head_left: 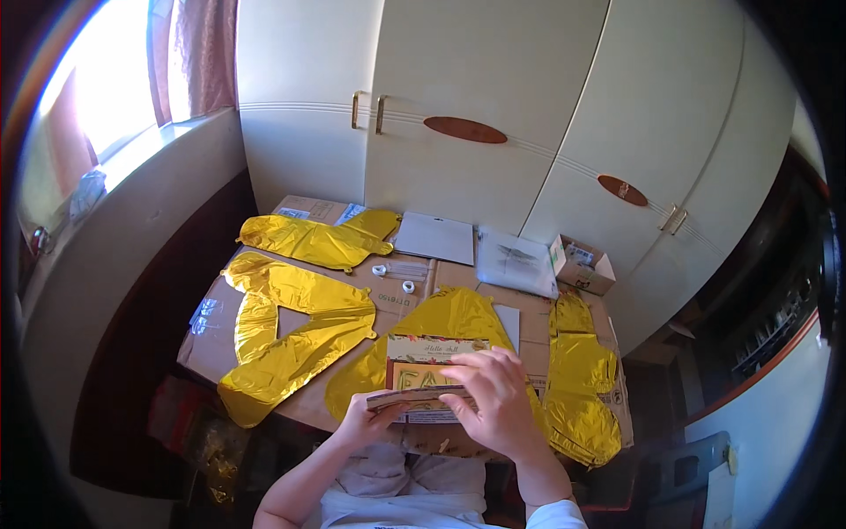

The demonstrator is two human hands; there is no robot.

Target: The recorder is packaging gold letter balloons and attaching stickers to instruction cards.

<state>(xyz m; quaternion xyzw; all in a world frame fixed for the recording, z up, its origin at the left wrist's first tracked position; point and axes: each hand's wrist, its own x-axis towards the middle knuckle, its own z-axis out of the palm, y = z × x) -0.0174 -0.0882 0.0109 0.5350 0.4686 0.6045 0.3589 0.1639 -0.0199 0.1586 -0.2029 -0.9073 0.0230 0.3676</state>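
My left hand (372,421) is closed on the left end of a thin cardboard packet (419,396), which I see almost edge-on. My right hand (495,401) hovers at the packet's other end, its thumb by the edge and its fingers spread and curved above. Just beyond the packet is a printed card (435,351) with a leaf border and gold letters, partly covered by my right fingers. Beneath it lies a flat gold foil balloon (445,313). Another gold foil balloon (583,379) lies to the right, and a looped gold balloon (304,331) to the left.
Cardboard sheets (414,304) cover the table. Toward the back are a further gold balloon (313,240), two small white rolls (408,286), a white board (435,238), a clear plastic bag (515,262) and a small open box (582,264). Cream cabinets (480,70) stand behind.
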